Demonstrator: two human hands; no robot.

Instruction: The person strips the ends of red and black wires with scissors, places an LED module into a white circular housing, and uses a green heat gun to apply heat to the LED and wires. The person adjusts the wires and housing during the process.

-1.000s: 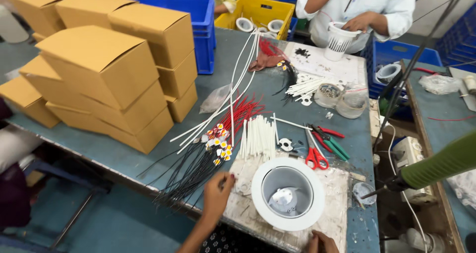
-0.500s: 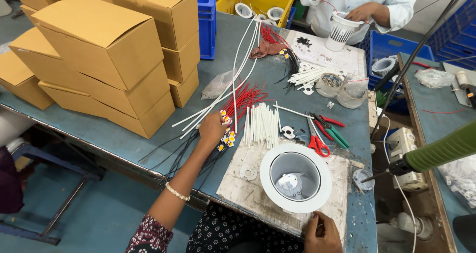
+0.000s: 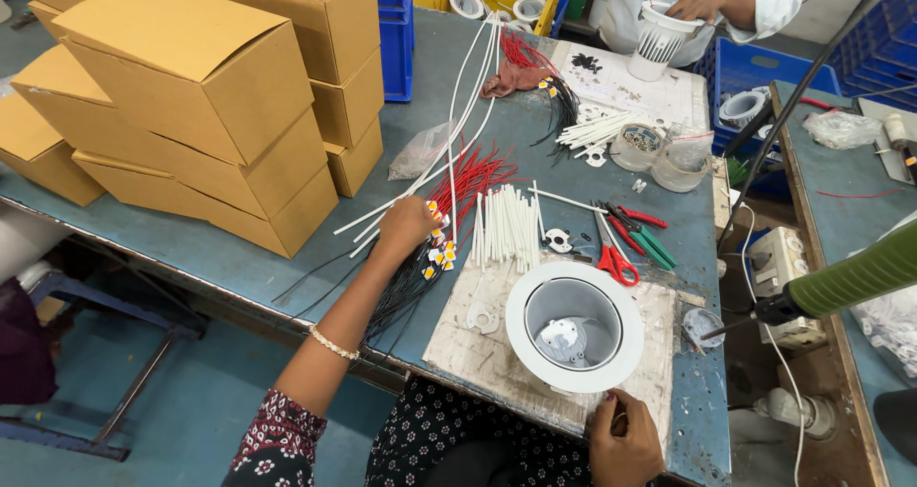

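The right hand (image 3: 626, 439) rests at the near edge of the table, fingers curled together around something small and pale; what it is cannot be told. Just beyond it a white downlight housing (image 3: 574, 327) sits mouth-up on a scuffed, stained work board (image 3: 478, 353). It is a smooth round flange around a grey cylindrical cup, with a small fitting at the bottom. It looks rigid and light, likely plastic or thin metal, and is best taken by the broad rim.

The left hand (image 3: 406, 227) reaches out across the blue-grey table (image 3: 239, 267), fingers closed down on a bundle of small LED modules (image 3: 437, 253), white and yellow chips on thin black wire leads (image 3: 392, 296) that trail back toward the table's near edge. These should handle as light and limp; the leads tangle easily and the solder joints look fragile, so a hold on the chip body rather than the wire seems safer.

Just right of that hand lies a row of stiff white sleeving pieces (image 3: 506, 229), then red-handled scissors (image 3: 616, 258) and green-handled pliers (image 3: 654, 243). Red wires (image 3: 478, 172) fan out beyond, crossed by long white tubes (image 3: 458, 115). To the left stand stacked brown cardboard boxes (image 3: 181, 95), matte and sharp-edged. Farthest off, another person's hand (image 3: 697, 5) holds a white finned heat sink (image 3: 657, 43).
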